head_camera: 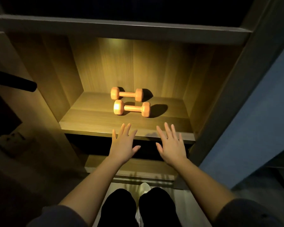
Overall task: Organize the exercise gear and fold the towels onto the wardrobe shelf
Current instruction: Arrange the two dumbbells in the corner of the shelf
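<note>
**Two dumbbells on the lit shelf, both hands spread in front of it**

Head view: A wooden wardrobe shelf (88, 118) sits in warm light in the middle of the picture. Two orange dumbbells (131, 108) lie on it, a little toward the back and near its middle. They lie side by side, each with its handle running left to right, one behind the other. The rear dumbbell (127, 94) sits just beside the front one; their left heads look close enough to touch, though I cannot tell for sure. Each throws a dark shadow to its right.

The left hand (123, 145) and the right hand (171, 145) reach forward, backs up, side by side and apart from each other. On both, the fingers are straight and fanned apart, thumbs out to the inside, and they hold nothing. The fingertips lie over the front edge of the shelf, short of the dumbbells. Whether they touch the wood cannot be told.

A thicker board (121, 28) runs across above the compartment. A lower shelf (129, 167) shows under the wrists. Below it are black trouser legs (118, 208) and a pale shoe (144, 188). A dark rod (15, 82) juts in from the left, and a blue surface (252, 128) stands to the right of the wardrobe.
</note>
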